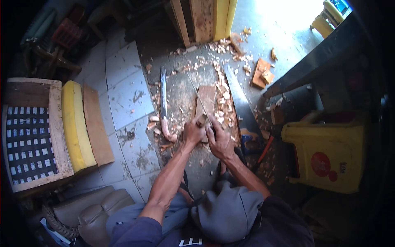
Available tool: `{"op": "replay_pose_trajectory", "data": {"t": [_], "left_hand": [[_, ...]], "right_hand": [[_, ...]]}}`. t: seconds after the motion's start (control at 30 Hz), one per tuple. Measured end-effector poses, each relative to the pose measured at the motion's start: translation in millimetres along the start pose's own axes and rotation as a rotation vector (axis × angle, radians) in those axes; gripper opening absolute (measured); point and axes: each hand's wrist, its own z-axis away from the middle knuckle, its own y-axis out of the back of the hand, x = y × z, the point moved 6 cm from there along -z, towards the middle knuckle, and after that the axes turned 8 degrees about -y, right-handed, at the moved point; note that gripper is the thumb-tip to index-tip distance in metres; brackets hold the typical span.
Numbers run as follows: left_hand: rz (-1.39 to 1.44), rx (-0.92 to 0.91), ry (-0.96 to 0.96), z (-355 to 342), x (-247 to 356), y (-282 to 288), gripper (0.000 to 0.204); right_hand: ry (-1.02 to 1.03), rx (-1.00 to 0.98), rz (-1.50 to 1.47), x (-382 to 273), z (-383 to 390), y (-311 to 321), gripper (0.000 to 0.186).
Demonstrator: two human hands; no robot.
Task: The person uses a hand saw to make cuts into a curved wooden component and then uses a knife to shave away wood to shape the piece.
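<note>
The left hand is curled tight around a small brown piece of wood, and its end pokes out at the top. The right hand is right beside it, with its fingers bent around the low end of a long thin rod that points up and to the left. Both hands are over a flat wooden board lying on the floor. To the left of the board is a big knife with a curved, pinkish-brown handle. To the right is a handsaw with a blue handle, and a red stick lies near that handle. Lots of wood chips lie around. A yellow plastic stool is farther right.
</note>
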Motion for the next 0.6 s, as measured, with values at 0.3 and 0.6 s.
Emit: {"op": "replay_pose_trajectory", "data": {"t": [0.3,0.6], "left_hand": [[0.014,-0.063,0.119,-2,-8,-3,0.046],[0.393,-0.188,0.301,6,-6,6,0.05]], "right_hand": [[-0.303,-0.145,-0.015,15,1,-2,0.049],[-0.478,-0.139,-0.232,54,0,3,0.055]]}}
